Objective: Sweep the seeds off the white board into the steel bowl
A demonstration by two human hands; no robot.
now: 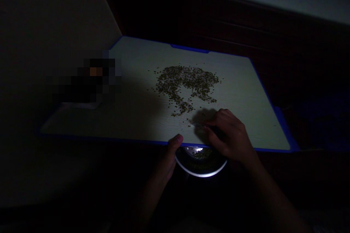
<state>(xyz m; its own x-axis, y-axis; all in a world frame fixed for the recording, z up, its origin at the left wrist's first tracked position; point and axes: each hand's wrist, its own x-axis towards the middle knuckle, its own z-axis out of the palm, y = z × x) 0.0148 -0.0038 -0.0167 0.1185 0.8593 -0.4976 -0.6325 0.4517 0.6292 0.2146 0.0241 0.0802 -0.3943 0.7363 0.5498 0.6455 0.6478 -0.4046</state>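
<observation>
White board (136, 113) with a blue rim, laid flat and lit in an otherwise dark room. Spread loosely across its middle: small greenish-brown grains (186, 80), thick at the far side and thinning to a narrow trail towards the near edge. Tucked just under that near edge, a round metal bowl (201, 174) with a bright rim and a few grains (203, 153) already lying inside. Sat low and close, most likely so that anything pushed off the board would drop straight in. Left hand (166, 160) up against the bowl's left side, thumb (177, 139) raised and touching the board's blue edge, probably steadying bowl against board. Other left fingers lost in the dark, so no telling whether wrapped round the bowl or loose. Right hand (232, 134) down on the board above the bowl, at the tail of the trail, fingers (218, 116) curled and bunched close together, tips pointing down at the surface. Whether pinched on anything, impossible to tell. Far left on the board, a dark blurred patch (84, 80), well apart from both hands, not to be made out.
</observation>
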